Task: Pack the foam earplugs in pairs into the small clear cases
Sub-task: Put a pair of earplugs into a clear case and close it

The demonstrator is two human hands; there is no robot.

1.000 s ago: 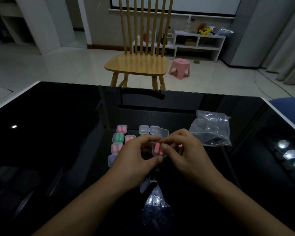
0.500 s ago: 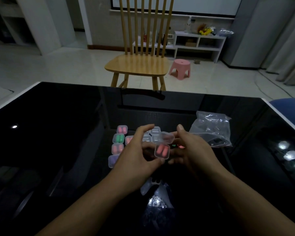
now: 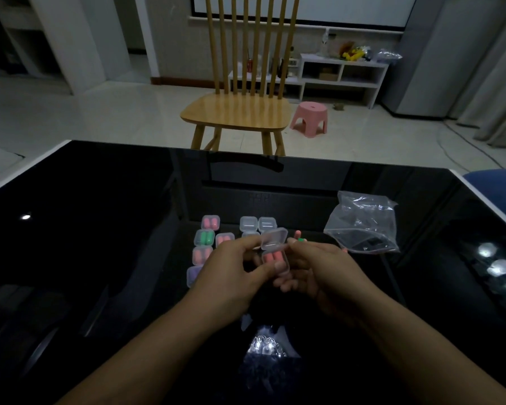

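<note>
My left hand (image 3: 231, 276) pinches a small clear case (image 3: 275, 257) with two pink earplugs inside and its lid (image 3: 273, 239) tilted up. My right hand (image 3: 324, 273) touches the lid's right edge and cups under the case. Filled cases lie left of my hands: a pink pair (image 3: 210, 223), a green pair (image 3: 204, 237), another pink pair (image 3: 224, 239), an orange-pink pair (image 3: 201, 255) and a purple one (image 3: 194, 275). Two empty closed cases (image 3: 248, 224) (image 3: 267, 224) sit behind. Loose pink and green earplugs (image 3: 298, 236) lie just beyond my right fingers.
A crumpled clear plastic bag (image 3: 362, 229) lies to the right on the glossy black table (image 3: 100, 229). A wooden chair (image 3: 240, 112) stands past the far edge, a pink stool (image 3: 310, 118) beside it. Lamp reflections glare at the right (image 3: 497, 267) and near edge.
The case with pink earplugs has been lifted slightly and its lid now stands further open. My right fingers have shifted from in front of the case to its lid and underside.
</note>
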